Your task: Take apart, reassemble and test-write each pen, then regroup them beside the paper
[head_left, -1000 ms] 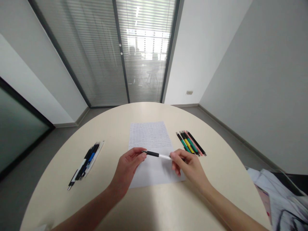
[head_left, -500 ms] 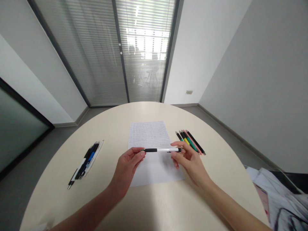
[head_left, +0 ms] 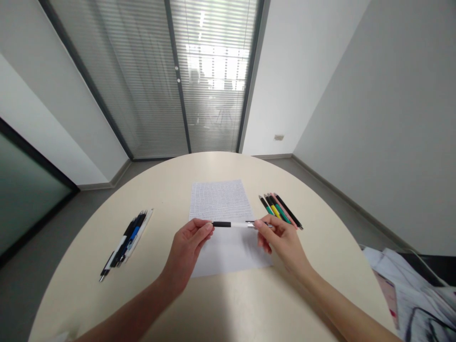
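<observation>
Left pens [head_left: 127, 241]: black, white and blue ones lie side by side on the round surface [head_left: 160, 313].
Left hand [head_left: 187, 247]: its grip is pinched on the dark end of the ballpoint pen [head_left: 238, 224].
Sheet of paper [head_left: 221, 199]: lies flat in the middle, with lots of tiny writing on the far part and plain white nearer.
Ballpoint pen: held sideways above the paper, between both hands, with its black part to the left, then white, then a shiny bit.
Right hand [head_left: 287, 244]: its grip is pinched on the clip end of the pen.
Right pens [head_left: 281, 212]: black, green, yellow and pink ones lie close together, partly hidden behind the right hand.
</observation>
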Tool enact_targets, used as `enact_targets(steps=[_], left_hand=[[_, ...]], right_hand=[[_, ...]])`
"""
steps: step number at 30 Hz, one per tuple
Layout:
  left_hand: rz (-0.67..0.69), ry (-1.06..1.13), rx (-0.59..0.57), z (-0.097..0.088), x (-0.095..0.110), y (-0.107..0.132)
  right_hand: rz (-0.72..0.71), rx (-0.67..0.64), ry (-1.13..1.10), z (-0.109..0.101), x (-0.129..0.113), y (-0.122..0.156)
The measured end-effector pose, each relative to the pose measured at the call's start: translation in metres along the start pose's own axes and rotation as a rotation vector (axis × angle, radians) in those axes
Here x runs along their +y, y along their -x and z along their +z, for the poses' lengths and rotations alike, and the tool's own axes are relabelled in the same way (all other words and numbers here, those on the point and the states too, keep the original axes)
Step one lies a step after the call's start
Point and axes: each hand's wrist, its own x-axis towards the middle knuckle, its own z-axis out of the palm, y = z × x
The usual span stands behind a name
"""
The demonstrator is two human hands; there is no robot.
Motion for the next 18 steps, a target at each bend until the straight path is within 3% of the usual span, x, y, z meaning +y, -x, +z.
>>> enact_targets(steps=[5,12,18], left_hand=[[0.013,-0.019,0.013,0.001,0.0,0.001],[0.119,-0.076,0.054,0.003,-0.006,0.004],[0.05,-0.115,-0.028,0.008,-0.014,0.01]], right_hand=[[-0.026,0.022,-0.137,0.002,0.001,0.0],[0.226,-0.036,-0.472,0.01,0.0,0.0],[0.192,-0.07,-0.722,0.024,-0.001,0.005]])
